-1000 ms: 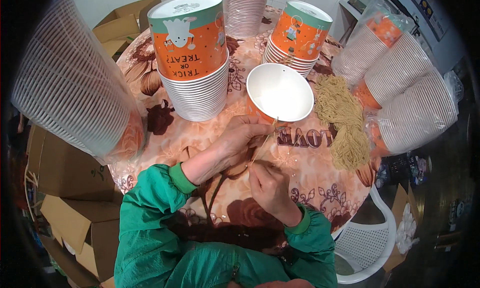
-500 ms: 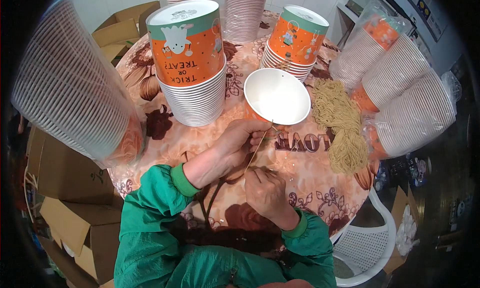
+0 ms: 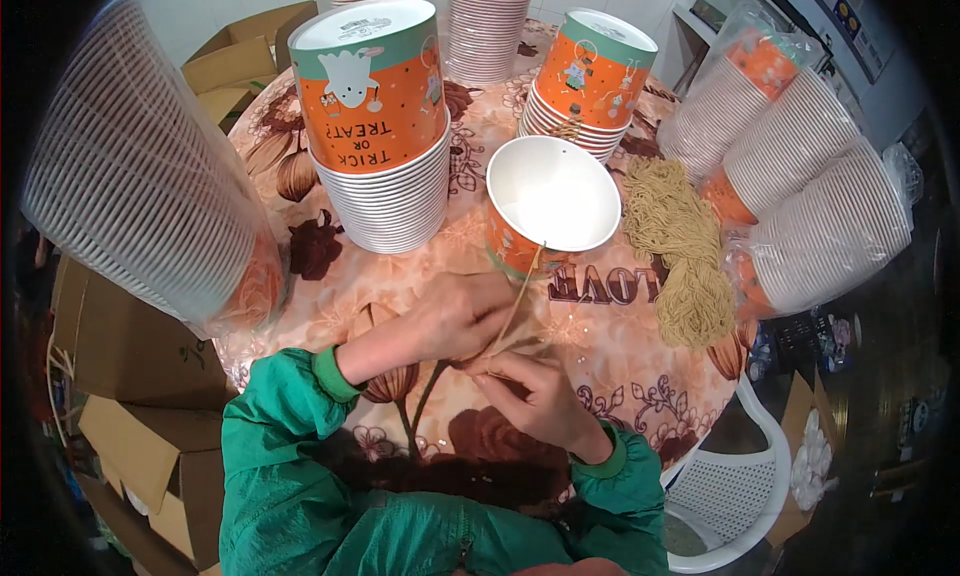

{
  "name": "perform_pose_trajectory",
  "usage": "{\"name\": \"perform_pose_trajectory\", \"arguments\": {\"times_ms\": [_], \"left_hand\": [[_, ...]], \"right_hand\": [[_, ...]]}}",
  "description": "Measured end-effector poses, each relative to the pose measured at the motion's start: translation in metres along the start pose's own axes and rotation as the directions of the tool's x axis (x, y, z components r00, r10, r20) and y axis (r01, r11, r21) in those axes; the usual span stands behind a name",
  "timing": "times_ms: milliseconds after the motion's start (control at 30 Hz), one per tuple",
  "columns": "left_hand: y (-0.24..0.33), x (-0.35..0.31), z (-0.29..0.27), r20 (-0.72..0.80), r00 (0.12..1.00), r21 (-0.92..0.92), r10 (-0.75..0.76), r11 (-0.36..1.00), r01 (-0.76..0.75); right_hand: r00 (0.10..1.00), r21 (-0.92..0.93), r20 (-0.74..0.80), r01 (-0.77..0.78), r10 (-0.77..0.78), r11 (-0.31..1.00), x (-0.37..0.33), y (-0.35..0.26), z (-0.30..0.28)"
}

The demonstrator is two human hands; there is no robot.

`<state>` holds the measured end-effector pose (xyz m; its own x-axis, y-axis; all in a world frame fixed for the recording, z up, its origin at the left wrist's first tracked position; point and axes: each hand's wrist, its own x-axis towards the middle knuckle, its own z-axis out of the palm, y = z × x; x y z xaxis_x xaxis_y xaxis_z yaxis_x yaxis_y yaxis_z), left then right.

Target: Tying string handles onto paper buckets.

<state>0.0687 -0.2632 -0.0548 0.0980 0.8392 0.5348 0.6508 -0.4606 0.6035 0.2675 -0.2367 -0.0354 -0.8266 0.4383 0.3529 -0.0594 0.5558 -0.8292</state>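
The lower part of a thin tan cord (image 3: 529,278) is pinched between the thumb and forefinger of the right hand (image 3: 540,401), their tips brought together. The left hand (image 3: 462,316) is held just beyond, its fingers curled beside the cord; whether anything is gripped by them cannot be told. The cord is led up to the near rim of a round orange-and-green printed paper bucket (image 3: 552,196), stood mouth up on the floral tablecloth (image 3: 600,351), its bare white inside exposed. A loose bundle of tan yarn (image 3: 685,251) is laid to its right. Nested buckets are wrapped in clear plastic in a tall bagged stack (image 3: 140,166) at the left and shorter bagged stacks (image 3: 832,216) at the right. Farther back, more buckets are nested upside down in a larger stack (image 3: 378,126) and a smaller stack (image 3: 595,76).
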Motion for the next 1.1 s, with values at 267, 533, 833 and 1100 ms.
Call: {"name": "perform_pose_trajectory", "arguments": {"times_ms": [267,533,833,1100], "left_hand": [[0.028,0.025,0.011,0.019,0.981,0.221,0.195,0.956,-0.195],[0.028,0.048,0.015,-0.237,0.964,0.242,0.120,0.968,-0.061],[0.013,0.049,-0.011,-0.351,0.936,0.199,-0.038,0.973,0.114],[-0.002,0.052,-0.044,-0.172,0.981,0.128,-0.087,0.986,0.109]], "right_hand": [[0.990,0.178,-0.119,-0.048,0.070,0.983,-0.005,-0.019,-0.036],[0.930,0.299,-0.300,-0.117,0.210,0.947,-0.008,-0.002,-0.050],[0.802,0.472,-0.486,-0.093,0.347,0.877,0.002,0.013,-0.062],[0.716,0.311,-0.643,-0.082,0.273,0.947,0.006,0.025,-0.067]]}}
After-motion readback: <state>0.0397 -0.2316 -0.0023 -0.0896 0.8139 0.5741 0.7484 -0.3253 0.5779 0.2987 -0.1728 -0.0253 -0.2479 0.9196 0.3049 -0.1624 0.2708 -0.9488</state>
